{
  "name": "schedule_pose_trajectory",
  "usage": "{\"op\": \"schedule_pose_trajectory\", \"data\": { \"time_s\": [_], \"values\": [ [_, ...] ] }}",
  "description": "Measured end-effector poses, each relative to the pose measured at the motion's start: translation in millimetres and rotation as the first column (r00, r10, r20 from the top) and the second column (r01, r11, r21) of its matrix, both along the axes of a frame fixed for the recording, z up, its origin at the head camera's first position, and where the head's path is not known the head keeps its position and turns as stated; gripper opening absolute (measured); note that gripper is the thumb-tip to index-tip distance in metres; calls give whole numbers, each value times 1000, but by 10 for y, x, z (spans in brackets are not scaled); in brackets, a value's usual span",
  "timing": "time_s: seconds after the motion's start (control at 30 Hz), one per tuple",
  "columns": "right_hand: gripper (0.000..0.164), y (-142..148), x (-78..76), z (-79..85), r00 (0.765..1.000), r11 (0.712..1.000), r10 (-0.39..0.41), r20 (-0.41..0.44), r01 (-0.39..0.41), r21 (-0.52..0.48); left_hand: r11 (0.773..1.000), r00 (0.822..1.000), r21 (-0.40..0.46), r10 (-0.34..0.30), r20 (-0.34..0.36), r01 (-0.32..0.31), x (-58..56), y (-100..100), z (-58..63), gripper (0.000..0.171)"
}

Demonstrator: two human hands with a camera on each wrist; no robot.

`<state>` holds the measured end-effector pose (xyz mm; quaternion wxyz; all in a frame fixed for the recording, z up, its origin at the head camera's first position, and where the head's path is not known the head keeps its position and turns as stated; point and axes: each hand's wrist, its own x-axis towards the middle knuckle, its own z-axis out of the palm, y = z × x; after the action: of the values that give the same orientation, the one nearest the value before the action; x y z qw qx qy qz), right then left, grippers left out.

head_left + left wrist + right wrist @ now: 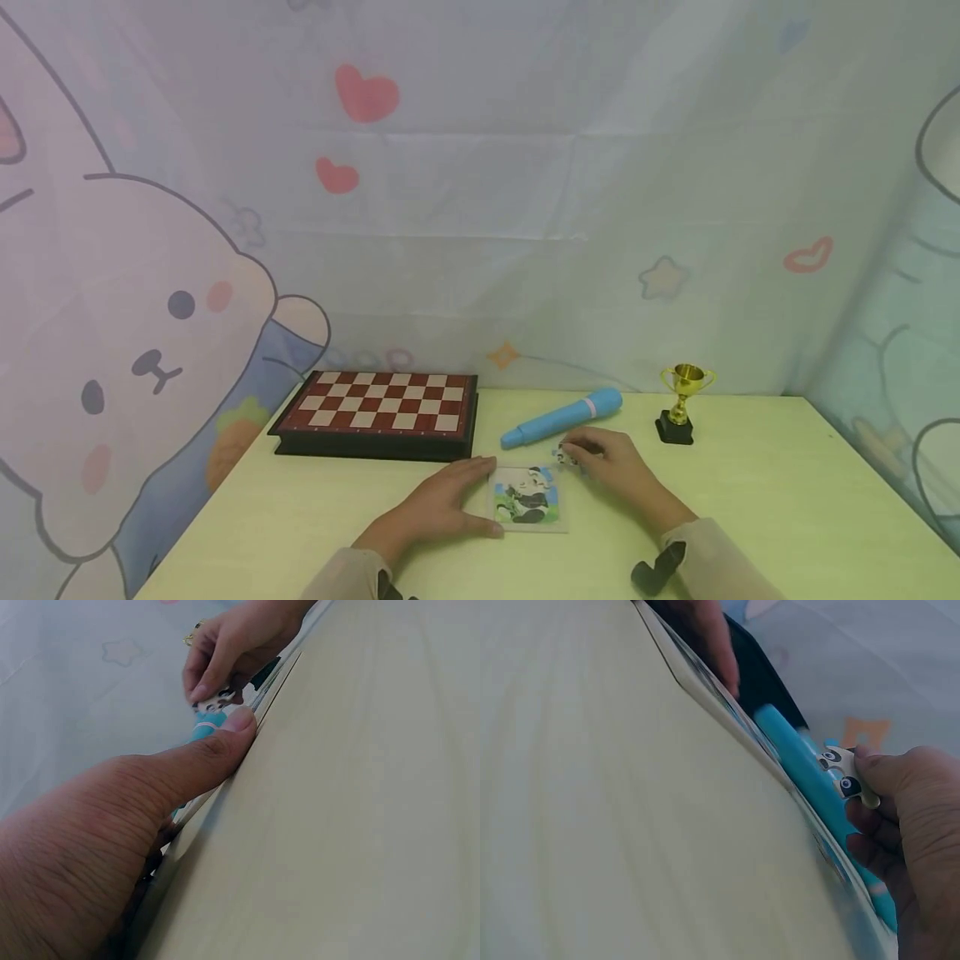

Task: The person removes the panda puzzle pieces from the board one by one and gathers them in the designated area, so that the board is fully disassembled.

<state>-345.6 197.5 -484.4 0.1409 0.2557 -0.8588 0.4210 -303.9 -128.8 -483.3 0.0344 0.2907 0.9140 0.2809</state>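
Note:
A wooden puzzle tray (524,527) with a panda picture lies flat on the table, partly filled with pieces. Along its left side spreads my left hand (446,504), fingers extended at the upper left corner and thumb at the lower left, both touching the tray. Just beyond the tray's upper right corner, my right hand (606,460) pinches a puzzle piece (840,766) between thumb and fingers. Panda eyes are printed on that piece, which is held above the table. In the left wrist view the left thumb (217,746) presses near the tray's edge.
A light blue microphone-shaped stick (562,419) lies behind the tray. Back left sits a red and white checkered board box (375,408). Toward the back right stands a gold trophy cup (684,400) on a black base. A printed cloth (480,208) hangs behind the table.

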Motion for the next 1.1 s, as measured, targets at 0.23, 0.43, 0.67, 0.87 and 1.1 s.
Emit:
{"op": "schedule_pose_trajectory", "data": {
  "time_s": [0.23, 0.43, 0.67, 0.87, 1.1],
  "values": [
    [11, 581, 18, -19, 998, 997, -63, 2, 63, 49, 1000, 1000, 3, 9, 6, -9, 8, 9, 15, 102],
    [10, 830, 8, -75, 998, 995, -63, 16, 62, 84, 1000, 1000, 6, 9, 14, -9, 18, 9, 27, 102],
    [7, 823, -10, -124, 999, 993, 2, -45, 4, 116, 1000, 1000, 16, 4, 13, -4, 40, 3, 48, 101],
    [5, 786, 11, -122, 999, 990, -15, -51, 22, 140, 1000, 1000, 19, 7, 22, -8, 54, 4, 51, 101],
    [6, 748, 20, -120, 998, 986, -29, -61, 38, 162, 1000, 1000, 17, 8, 12, -9, 47, 7, 32, 101]
  ]
}}
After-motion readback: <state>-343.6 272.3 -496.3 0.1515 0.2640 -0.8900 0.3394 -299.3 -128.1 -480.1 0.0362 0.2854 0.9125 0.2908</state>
